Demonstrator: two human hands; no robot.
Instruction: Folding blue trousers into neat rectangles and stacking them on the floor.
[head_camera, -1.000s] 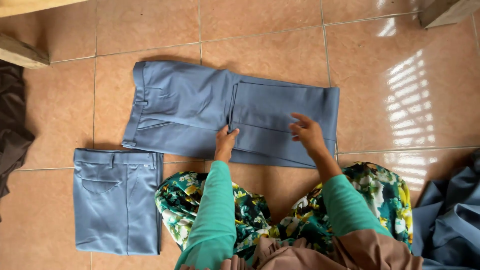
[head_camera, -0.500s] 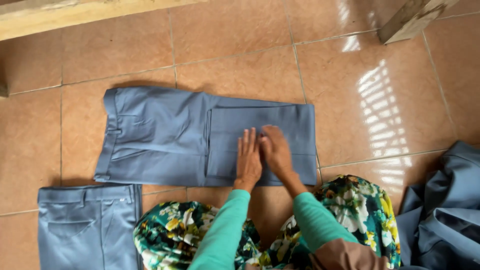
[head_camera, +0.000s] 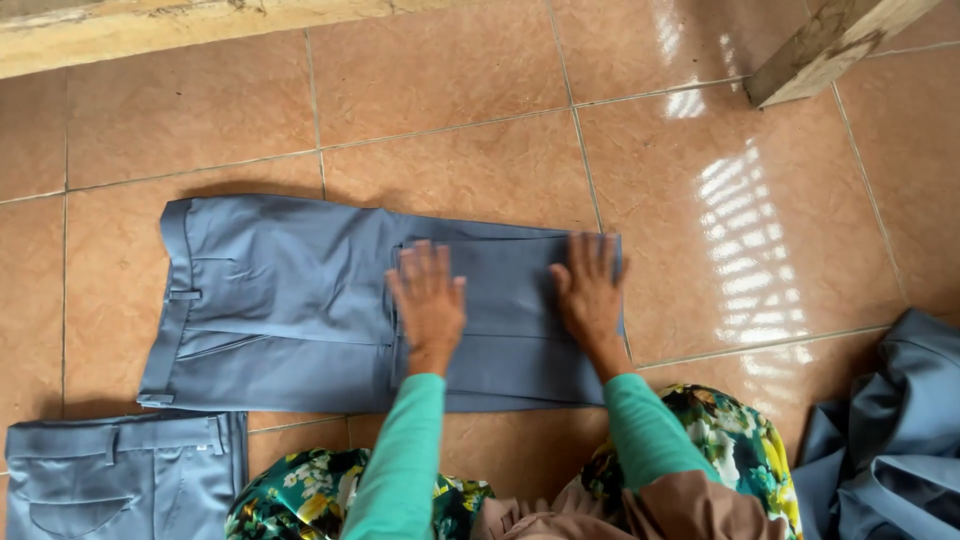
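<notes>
Smoothing this fold goes best with flat palms pressing outward from the middle, keeping the layers' edges lined up; the grey-blue trousers (head_camera: 290, 305) lie on the tiled floor (head_camera: 450, 110), legs doubled over; the left hand (head_camera: 428, 300) and right hand (head_camera: 592, 292) rest spread flat on the folded part, gripping nothing.

Grey-blue woven fabric trousers (head_camera: 290, 310), laid flat on the tiled floor, waistband w/ belt loops at the left end, legs folded back over themselves so a doubled panel sits on the right half. Fold edge runs approx. straight down the right side. Cloth looks smooth, few creases, long axis left-right across frame centre.
</notes>
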